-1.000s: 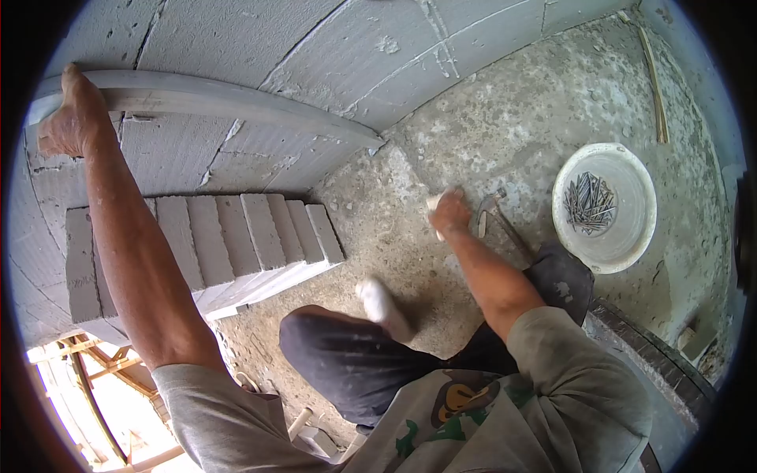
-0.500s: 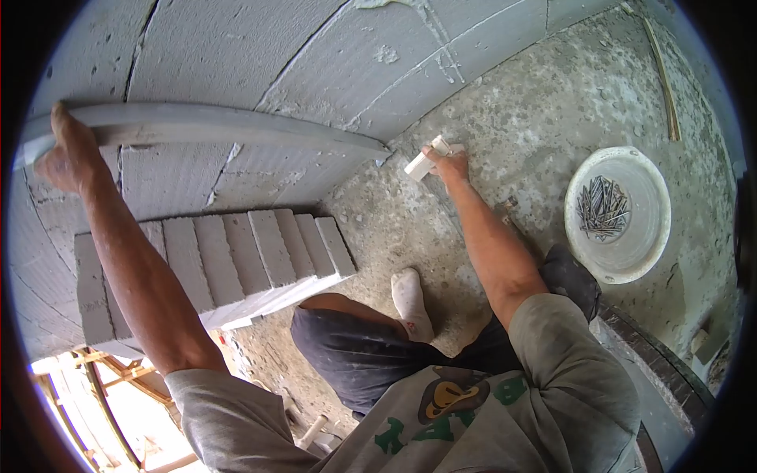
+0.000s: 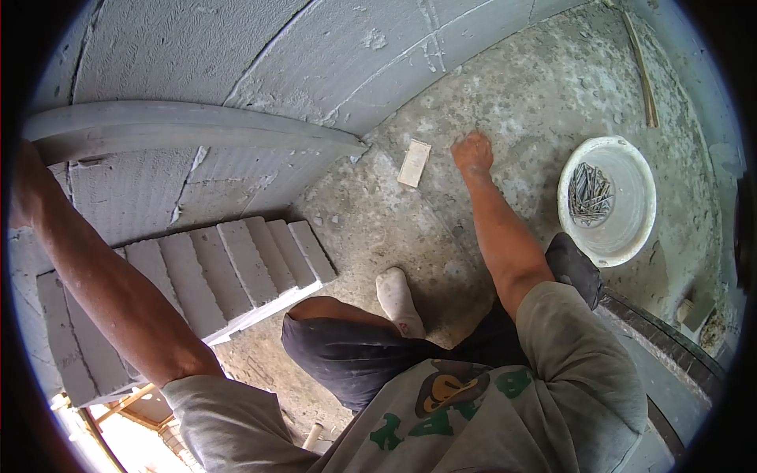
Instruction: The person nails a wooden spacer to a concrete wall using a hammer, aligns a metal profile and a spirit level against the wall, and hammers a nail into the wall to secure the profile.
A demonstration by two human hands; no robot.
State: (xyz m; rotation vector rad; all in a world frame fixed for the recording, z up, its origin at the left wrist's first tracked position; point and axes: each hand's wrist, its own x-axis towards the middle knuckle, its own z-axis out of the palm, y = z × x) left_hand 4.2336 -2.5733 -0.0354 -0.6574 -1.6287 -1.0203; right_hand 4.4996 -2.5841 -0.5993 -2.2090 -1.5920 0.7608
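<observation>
At the dim left edge of the view, my left hand is at the end of a long grey bar, its fingers largely lost in shadow. The bar runs along the block wall, and its far end reaches the wall's foot. Low over the concrete floor, my right hand is closed, knuckles up; anything inside it is hidden. To the left of this hand, a small pale wooden block lies flat on the floor, apart from the fingers.
A white bucket holding several nails stands to the right. Grey blocks are stacked in a row on the left. Behind is the block wall. A thin wooden strip lies at the back right. My socked foot is below.
My right hand has let go of the pale block and moved right, closing. The block now lies on the floor. My left hand has shifted toward the left edge of the view.
</observation>
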